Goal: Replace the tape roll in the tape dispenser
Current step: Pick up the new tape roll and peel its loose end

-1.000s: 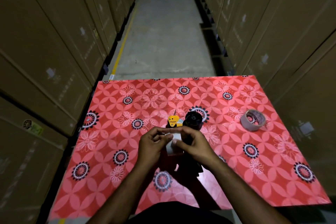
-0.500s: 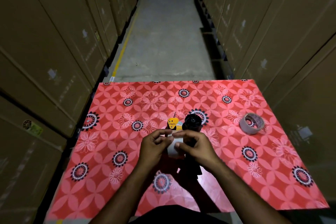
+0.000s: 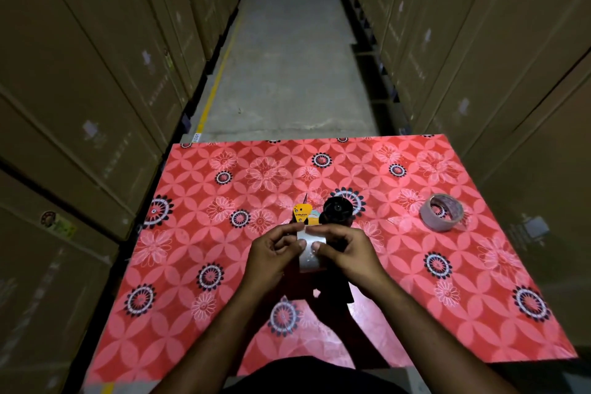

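On the aisle floor between two walls of stacked brown cardboard cartons [image 3: 96,80]: one table covered in a glossy red floral-patterned sheet [image 3: 224,329], bearing all items below.

Item: black handheld tape dispenser [image 3: 337,211] with empty round hub and a yellow labelled front plate [image 3: 302,214], lying at the table's centre, its handle running toward the person and largely hidden under the hands.

Item: greyish, nearly spent tape roll with cardboard core [image 3: 441,212], lying flat, well apart to the right of the dispenser.

Item: clear, shiny roll of packing tape [image 3: 309,251], standing on edge just in front of the hub, apparently the replacement.

Item: left hand [image 3: 271,254], closed on the clear roll's left side, thumb on its face.

Item: right hand [image 3: 347,253], closed on the roll's right side, thumb meeting the other thumb at the face.

Handling note: the thumbs seem to be seeking the free tape end. Advise steadying the roll with one hand, lifting the end with a nail, peeling squarely, then seating the roll fully on the hub, adhesive side facing correctly.
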Tool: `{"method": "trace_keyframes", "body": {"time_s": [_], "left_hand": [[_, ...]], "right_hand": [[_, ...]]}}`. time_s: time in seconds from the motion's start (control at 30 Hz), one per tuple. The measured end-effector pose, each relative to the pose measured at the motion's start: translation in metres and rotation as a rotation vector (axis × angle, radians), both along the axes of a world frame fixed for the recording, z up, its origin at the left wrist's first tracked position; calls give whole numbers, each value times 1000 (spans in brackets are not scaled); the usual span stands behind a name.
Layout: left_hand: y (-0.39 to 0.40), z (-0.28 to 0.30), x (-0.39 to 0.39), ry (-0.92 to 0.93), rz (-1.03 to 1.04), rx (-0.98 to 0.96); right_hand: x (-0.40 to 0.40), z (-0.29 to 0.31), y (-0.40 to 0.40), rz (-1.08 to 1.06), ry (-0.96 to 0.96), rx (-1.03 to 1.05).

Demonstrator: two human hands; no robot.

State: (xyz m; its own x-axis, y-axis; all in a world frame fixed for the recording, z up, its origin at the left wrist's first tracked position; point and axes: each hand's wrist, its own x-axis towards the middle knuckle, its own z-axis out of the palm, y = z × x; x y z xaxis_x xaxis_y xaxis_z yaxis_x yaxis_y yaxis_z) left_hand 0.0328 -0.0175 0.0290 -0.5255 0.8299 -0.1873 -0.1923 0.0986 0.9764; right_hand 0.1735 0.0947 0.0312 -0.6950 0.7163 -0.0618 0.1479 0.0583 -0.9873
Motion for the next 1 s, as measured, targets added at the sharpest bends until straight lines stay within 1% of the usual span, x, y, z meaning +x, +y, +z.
{"method": "trace_keyframes", "body": {"time_s": [0.13, 0.23, 0.33, 0.4, 0.5, 0.57, 0.67, 0.73, 0.8, 0.83, 0.93, 1.0], "left_hand": [[-1, -5, 2, -69, 2, 19], [-1, -6, -1, -52, 9, 23], [1, -3, -4, -31, -31, 19], [-1, -4, -7, -40, -77, 18], [-3, -4, -4, -49, -133, 6], [-2, -6, 0, -71, -139, 13], [1, -7, 2, -58, -101, 42], [2, -6, -1, -58, -65, 47], [2, -6, -2, -44, -72, 43], [1, -6, -1, -42, -87, 40], [0, -5, 7, -36, -132, 27], [0, -5, 11, 0, -110, 23]], "right_hand": [[-4, 0, -1, -77, 2, 12], [-4, 3, -2, -36, 29, -8], [-1, 3, 0, 5, 21, -27], [-1, 0, 2, -32, -8, -25], [-3, -4, 5, -142, 34, -56], [-6, -2, 6, -178, 40, -52], [-9, 4, 6, -149, 47, -53], [-5, 6, 7, -69, 55, -99], [-1, 3, 6, -26, 21, -88], [-2, 0, 6, -50, 5, -66], [-7, -6, 6, -209, -14, -48], [-10, -8, 5, -249, -23, -40]]}}
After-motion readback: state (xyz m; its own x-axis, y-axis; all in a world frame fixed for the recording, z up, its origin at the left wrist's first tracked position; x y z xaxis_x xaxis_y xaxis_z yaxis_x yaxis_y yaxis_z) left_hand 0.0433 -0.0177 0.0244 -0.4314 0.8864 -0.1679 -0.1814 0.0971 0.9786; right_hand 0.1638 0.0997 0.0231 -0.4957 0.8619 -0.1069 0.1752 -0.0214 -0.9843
